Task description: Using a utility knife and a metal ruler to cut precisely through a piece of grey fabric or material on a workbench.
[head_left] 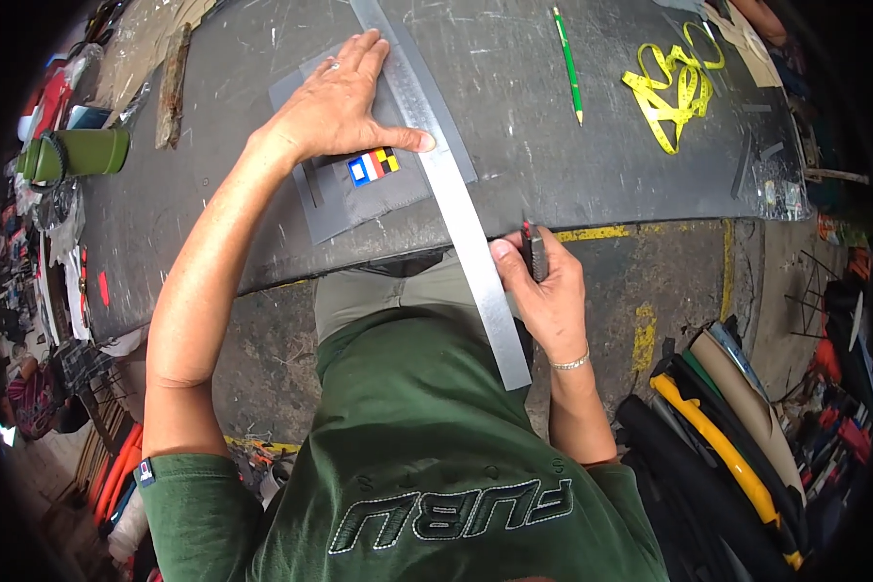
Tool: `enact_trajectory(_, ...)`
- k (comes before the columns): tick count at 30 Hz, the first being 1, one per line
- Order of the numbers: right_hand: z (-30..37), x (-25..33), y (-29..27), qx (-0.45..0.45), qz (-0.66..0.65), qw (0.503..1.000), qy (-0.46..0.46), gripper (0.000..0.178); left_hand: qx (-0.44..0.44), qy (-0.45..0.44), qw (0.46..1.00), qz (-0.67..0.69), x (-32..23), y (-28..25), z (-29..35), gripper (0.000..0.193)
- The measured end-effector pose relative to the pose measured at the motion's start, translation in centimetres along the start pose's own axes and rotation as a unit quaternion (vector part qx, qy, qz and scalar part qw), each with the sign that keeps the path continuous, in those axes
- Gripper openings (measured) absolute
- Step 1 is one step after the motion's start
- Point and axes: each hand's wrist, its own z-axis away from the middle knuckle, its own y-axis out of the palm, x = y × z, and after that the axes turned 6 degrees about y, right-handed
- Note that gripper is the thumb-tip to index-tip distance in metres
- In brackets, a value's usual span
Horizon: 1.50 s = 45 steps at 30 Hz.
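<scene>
A long metal ruler [468,233] lies slantwise over a grey sheet of material [393,199] and juts past the table's near edge toward me. My left hand [332,105] rests flat on the sheet, fingers stretched out, its thumb pressing the ruler. Just below that hand is a small patch of coloured flag designs [372,167] on the sheet. Close to the ruler's right side, at the table edge, my right hand [556,296] is closed around a dark utility knife [535,252], pointed away from me. Whether its thumb touches the ruler I cannot tell.
On the dark table [514,126] lie a green pencil [568,73], a tangled yellow measuring tape [677,95] and a worn wooden strip [173,87]. A green cylindrical container [92,153] stands out at the left edge. Rolls of material [718,436] lean at the lower right.
</scene>
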Motion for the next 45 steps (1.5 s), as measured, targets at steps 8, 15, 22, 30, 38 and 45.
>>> enact_trajectory(8,-1.1,1.2,-1.8,-0.062,0.074,0.982,-0.16,0.057,0.062,-0.012,0.998,0.017,-1.0,-2.3,-0.7,0.14)
enact_trajectory(15,-4.5,6.7,0.7,0.013,0.122,0.973,-0.194,0.056,0.119,-0.029,0.992,-0.028,-1.8,-2.8,-1.2,0.143)
enact_trajectory(22,-9.8,9.0,4.4,-0.048,0.216,0.935,-0.276,0.056,0.122,-0.029,0.992,-0.023,-2.1,-3.2,-1.3,0.141)
enact_trajectory(30,-11.6,8.2,6.1,-0.048,0.287,0.918,-0.271,0.052,0.089,-0.019,0.996,-0.014,-2.0,-2.6,-0.8,0.14)
enact_trajectory(38,-12.1,8.5,6.3,-0.047,0.331,0.904,-0.268,0.054,0.064,-0.015,0.998,-0.014,-1.8,-2.3,-0.7,0.136)
enact_trajectory(45,-12.0,9.0,6.2,-0.037,0.339,0.901,-0.269,0.054,0.044,-0.016,0.999,-0.014,-1.9,-2.1,-0.5,0.136)
